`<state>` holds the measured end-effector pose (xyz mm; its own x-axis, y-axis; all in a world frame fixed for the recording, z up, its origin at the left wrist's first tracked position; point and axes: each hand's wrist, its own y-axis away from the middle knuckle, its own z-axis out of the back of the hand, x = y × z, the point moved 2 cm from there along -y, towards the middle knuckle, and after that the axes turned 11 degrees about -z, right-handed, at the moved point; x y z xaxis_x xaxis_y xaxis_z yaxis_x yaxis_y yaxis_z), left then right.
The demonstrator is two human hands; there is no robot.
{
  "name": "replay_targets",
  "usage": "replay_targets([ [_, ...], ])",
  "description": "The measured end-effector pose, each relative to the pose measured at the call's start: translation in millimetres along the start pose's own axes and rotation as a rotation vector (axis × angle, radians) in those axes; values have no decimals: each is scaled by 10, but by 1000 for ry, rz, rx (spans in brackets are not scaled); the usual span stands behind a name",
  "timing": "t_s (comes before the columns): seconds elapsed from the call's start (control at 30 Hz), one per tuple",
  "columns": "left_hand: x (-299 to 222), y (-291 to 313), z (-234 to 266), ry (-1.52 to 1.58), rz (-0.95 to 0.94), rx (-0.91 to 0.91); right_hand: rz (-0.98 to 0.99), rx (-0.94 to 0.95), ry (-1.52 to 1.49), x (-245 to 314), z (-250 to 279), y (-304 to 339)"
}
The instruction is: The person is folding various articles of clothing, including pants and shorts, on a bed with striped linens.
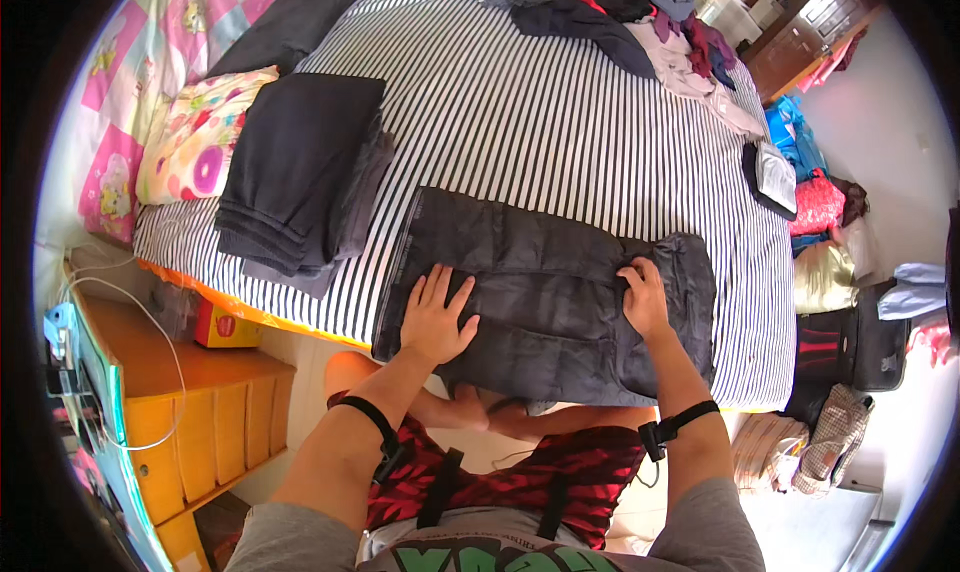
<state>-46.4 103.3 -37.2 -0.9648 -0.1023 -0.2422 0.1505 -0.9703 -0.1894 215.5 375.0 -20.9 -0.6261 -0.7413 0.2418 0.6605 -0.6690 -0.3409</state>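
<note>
A pair of dark grey trousers (540,317), as it seems, lies flat along the near edge of the bed, its right end folded over in a thicker, rumpled layer. My left hand (437,317) rests on the left part of the cloth, palm down with the fingers spread. At the fold on the right, my right hand (643,300) has its fingers curled on the edge of the folded layer; the fingertips are partly hidden against the cloth. To the left of the trousers is a stack of folded dark clothes (305,162).
A striped sheet (560,132) covers the bed. A patterned pillow (195,147) lies beside the stack, and loose clothes (640,32) heap up at the far right. Left of me stands a wooden cabinet (200,362) with a white cable (170,322). Bags (820,207) line the right wall.
</note>
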Motion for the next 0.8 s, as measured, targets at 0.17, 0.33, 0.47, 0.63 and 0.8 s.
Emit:
replay_targets([
  [0.17, -14, -4, 6, -6, -15, -42, -147, -89, -179, 10, -29, -255],
  [0.33, -27, -22, 5, -22, -28, -39, -285, 119, 139, -59, -164, -255],
  [0.47, -32, -26, -7, -29, -16, -42, -494, 78, 174, -483, -41, -119],
  [0.63, -42, -37, -20, -21, -26, -21, -878, 346, 275, -963, 105, 85],
  [0.8, -77, -50, -1, -59, -20, -26, -1061, 442, 313, -1110, 188, 365],
])
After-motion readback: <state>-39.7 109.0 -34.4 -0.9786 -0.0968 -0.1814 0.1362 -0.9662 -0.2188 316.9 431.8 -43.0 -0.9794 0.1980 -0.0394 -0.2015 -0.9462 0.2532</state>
